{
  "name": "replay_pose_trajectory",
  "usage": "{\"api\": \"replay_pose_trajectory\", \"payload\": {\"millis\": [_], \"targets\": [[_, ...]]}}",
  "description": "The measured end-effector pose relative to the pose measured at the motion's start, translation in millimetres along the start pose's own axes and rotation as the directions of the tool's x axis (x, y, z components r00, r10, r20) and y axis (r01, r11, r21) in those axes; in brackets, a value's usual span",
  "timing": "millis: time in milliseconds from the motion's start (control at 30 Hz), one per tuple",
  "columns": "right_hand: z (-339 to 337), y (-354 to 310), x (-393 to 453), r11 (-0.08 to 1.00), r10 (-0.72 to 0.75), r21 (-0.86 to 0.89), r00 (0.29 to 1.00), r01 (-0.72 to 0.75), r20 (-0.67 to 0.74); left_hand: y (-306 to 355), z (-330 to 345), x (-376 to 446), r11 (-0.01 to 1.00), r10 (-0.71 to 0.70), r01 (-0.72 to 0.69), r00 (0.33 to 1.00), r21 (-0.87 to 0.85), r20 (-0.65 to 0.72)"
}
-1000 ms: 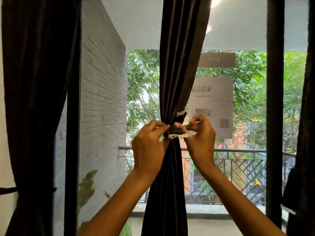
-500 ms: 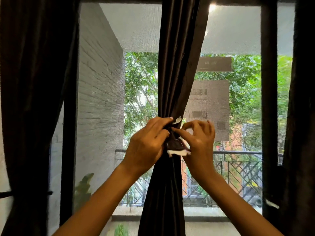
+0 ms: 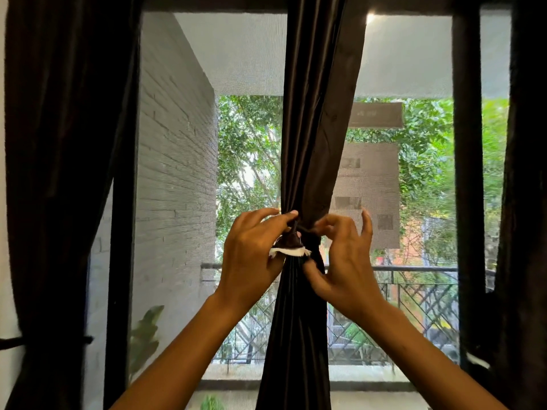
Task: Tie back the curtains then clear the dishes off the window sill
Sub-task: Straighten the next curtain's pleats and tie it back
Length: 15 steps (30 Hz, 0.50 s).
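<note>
A dark brown middle curtain hangs gathered into a narrow bundle in front of the window. A dark tie-back strip with a frayed white end is wrapped round it at hand height. My left hand pinches the tie at the knot, thumb and forefinger on the fabric. My right hand pinches the other side of the tie, its outer fingers spread upward. No dishes or window sill show in this view.
A left curtain hangs tied back by a dark band. Another dark curtain hangs at the right edge. Dark window frame posts stand between mesh-screened panes; a balcony railing lies outside.
Both hands have worked the tie tighter round the middle curtain. The white frayed end now hangs below the knot under my left hand, and my right fingers have spread.
</note>
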State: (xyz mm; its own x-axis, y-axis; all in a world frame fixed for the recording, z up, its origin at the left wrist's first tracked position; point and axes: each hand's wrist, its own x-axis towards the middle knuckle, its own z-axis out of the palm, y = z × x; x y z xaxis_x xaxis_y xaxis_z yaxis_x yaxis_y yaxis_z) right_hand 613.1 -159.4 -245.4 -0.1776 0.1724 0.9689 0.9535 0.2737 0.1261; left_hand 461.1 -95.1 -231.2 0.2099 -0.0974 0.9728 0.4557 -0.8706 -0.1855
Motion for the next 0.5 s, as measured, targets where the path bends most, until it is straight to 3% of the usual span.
{"api": "replay_pose_trajectory", "payload": {"millis": [133,300,500], "targets": [[-5,5,3,0.992,-0.081,-0.100,0.996,0.077,-0.044,10,3,0,0.999,0.016,-0.020,0.994,-0.028,-0.109],[-15,17,6,0.932,-0.268,-0.295,0.949,0.212,-0.166,9,15,-1,0.972,-0.156,0.126,0.978,-0.197,-0.140],[-18,19,7,0.909,-0.322,-0.351,0.912,0.223,-0.254,17,20,3,0.765,-0.470,0.383,0.882,-0.518,-0.042]]}}
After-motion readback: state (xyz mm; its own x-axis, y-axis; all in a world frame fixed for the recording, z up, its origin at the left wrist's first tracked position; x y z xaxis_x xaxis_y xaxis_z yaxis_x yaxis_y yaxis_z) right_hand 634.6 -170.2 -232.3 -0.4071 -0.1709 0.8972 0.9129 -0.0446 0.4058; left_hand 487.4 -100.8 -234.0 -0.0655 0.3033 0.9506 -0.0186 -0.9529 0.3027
